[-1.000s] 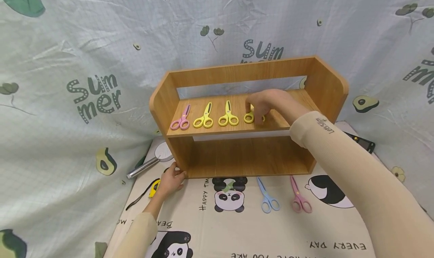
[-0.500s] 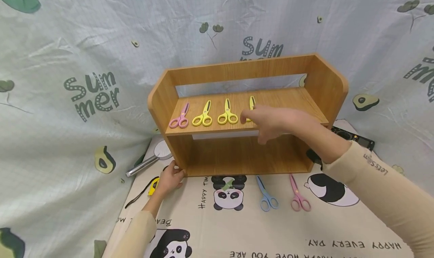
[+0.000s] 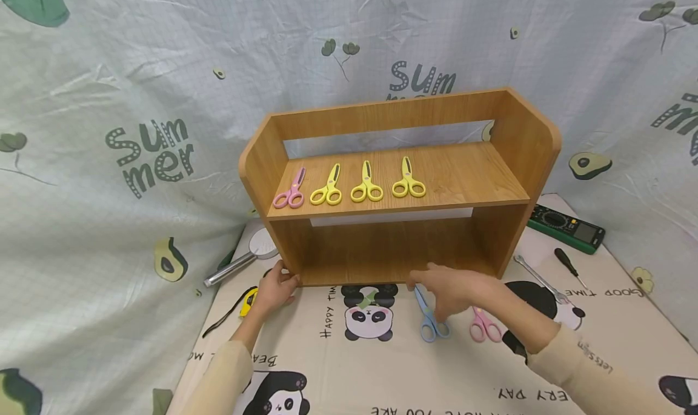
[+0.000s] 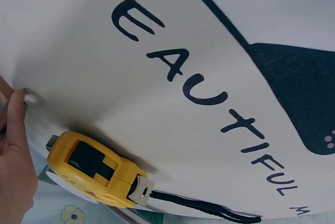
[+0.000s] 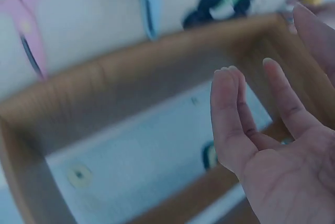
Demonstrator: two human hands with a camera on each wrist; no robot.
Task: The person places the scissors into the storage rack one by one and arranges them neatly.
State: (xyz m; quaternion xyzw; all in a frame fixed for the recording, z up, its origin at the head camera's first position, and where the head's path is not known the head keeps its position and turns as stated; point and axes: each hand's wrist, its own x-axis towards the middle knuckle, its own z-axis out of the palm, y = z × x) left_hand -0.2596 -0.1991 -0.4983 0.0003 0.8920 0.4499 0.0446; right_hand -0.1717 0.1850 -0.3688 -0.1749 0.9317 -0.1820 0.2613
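My left hand (image 3: 277, 289) holds the lower left corner of a two-tier wooden shelf (image 3: 389, 209), fingers outside and thumb at the front edge. Just above blue scissors (image 3: 428, 328) on the table, my right hand (image 3: 455, 291) hovers with loosely spread fingers and covers part of them. The right wrist view shows that hand (image 5: 282, 156) holding nothing. Beside it lie pink scissors (image 3: 478, 325), partly hidden by the hand. On the upper tier, pink scissors (image 3: 291, 194) and three yellow scissors (image 3: 408, 182) lie in a row, blades toward the back.
Left of the shelf are a magnifying glass (image 3: 245, 258) and a yellow tape measure (image 4: 99, 169) with a black strap. To the right lie a green multimeter (image 3: 567, 226), a screwdriver (image 3: 569, 266) and a wrench (image 3: 540, 278). A printed cloth (image 3: 349, 378) covers the table.
My right hand has released the rightmost yellow scissors on the upper tier and moved down to the blue scissors in front of the shelf. My left hand has stayed at the corner.
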